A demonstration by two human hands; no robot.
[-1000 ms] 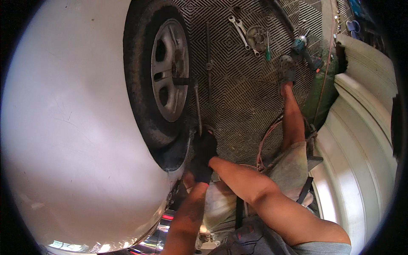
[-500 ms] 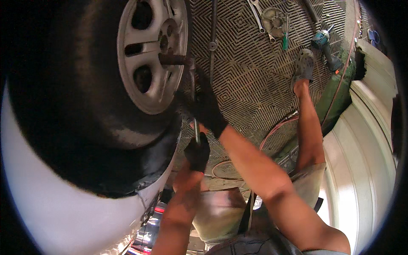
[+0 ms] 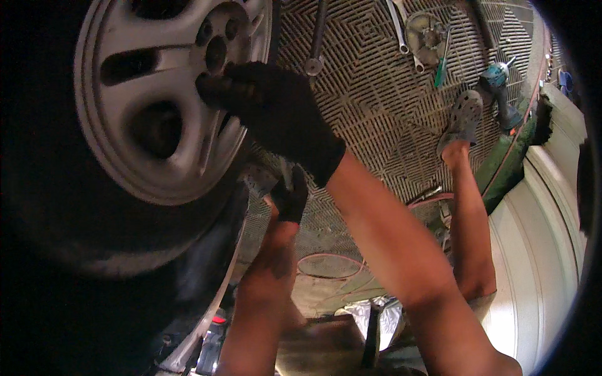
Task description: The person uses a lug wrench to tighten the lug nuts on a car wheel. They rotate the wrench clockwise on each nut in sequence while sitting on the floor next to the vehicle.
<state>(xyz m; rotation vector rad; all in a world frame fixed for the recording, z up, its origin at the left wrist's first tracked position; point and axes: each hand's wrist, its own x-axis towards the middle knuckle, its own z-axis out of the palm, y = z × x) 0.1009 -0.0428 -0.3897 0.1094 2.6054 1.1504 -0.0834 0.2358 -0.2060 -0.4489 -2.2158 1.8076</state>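
Note:
A silver alloy wheel (image 3: 113,166) with a black tire (image 3: 119,250) fills the left side. My right hand (image 3: 276,113), in a black glove, is at the hub beside the bolt recesses. Its fingertips are pinched together against the wheel; what they hold, if anything, is hidden. Lower down, my left hand (image 3: 290,197), also gloved in black, is closed around a socket wrench. Only a short piece of the wrench's metal bar (image 3: 286,169) shows above the glove; the rest is dark or covered.
On the slatted floor mat (image 3: 370,125) lie a dark bar (image 3: 318,37), combination wrenches (image 3: 397,28), a round metal part (image 3: 427,37), a green-handled screwdriver (image 3: 442,72) and a teal cordless power tool (image 3: 498,88). My clog (image 3: 463,119) stands near them. A reddish hose (image 3: 332,255) loops below; pale panels (image 3: 533,263) stand at right.
The long socket and wrench have come away from the wheel, lowered with my left hand. My right hand has left the wrench and moved up to the hub. The view has shifted closer to the wheel.

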